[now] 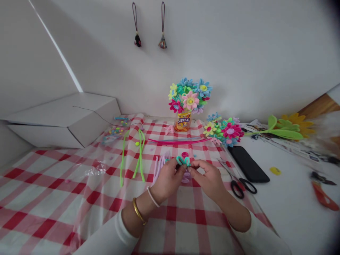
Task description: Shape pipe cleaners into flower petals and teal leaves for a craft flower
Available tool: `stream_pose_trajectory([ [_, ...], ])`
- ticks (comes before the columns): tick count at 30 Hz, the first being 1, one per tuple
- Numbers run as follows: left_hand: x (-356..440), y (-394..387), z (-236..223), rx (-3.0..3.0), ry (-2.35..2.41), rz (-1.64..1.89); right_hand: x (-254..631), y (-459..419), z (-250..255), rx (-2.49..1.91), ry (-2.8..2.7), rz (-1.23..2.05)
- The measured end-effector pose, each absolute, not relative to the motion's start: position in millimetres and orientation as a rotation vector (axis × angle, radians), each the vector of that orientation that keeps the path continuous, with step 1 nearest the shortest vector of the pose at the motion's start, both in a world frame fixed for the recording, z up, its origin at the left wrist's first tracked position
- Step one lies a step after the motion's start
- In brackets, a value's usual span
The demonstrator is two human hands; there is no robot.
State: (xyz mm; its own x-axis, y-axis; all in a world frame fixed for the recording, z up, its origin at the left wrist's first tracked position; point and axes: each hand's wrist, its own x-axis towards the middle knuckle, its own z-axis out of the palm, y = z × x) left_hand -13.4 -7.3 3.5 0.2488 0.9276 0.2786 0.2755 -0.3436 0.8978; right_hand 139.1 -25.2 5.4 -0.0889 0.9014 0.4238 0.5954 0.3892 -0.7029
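Observation:
Between my two hands is a teal pipe cleaner [183,160] bent into small petal-like loops. My left hand [170,176] pinches its left side between thumb and fingers. On the other side, my right hand [206,176] grips it with thumb and forefinger. Light purple pipe cleaners [158,169] lie on the cloth just behind my left hand. A small crimson coil [185,154] sits beyond the loops. Part of a purple looped piece [186,177] shows below the fingers, partly hidden by them.
Black-handled scissors [237,184] and a black phone [249,164] lie to the right. Green pipe cleaners [140,156] are at left, crimson ones [180,142] behind. A jar [182,121] of pipe-cleaner flowers stands near the wall, and a white box [66,118] at back left.

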Motion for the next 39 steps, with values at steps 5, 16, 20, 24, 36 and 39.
stream_pose_trajectory([
  [5,-12,-7,5,1.483,0.959,1.078,143,-22,6,-1.122,-1.949,0.186],
  [16,-15,-5,9,1.04,0.632,0.904,157,-22,22,-0.904,-2.081,0.315],
  [20,-16,-4,5,1.431,0.762,1.108,154,-18,14,-1.103,-1.747,1.024],
  [24,-18,-4,3,1.636,0.899,1.111,150,-18,10,-1.123,-1.728,1.079],
  [36,-18,-4,16,0.833,0.721,0.822,148,-22,13,-1.052,-2.023,0.417],
  [39,-19,-3,15,0.983,0.691,0.894,150,-18,9,-1.141,-1.619,1.189],
])
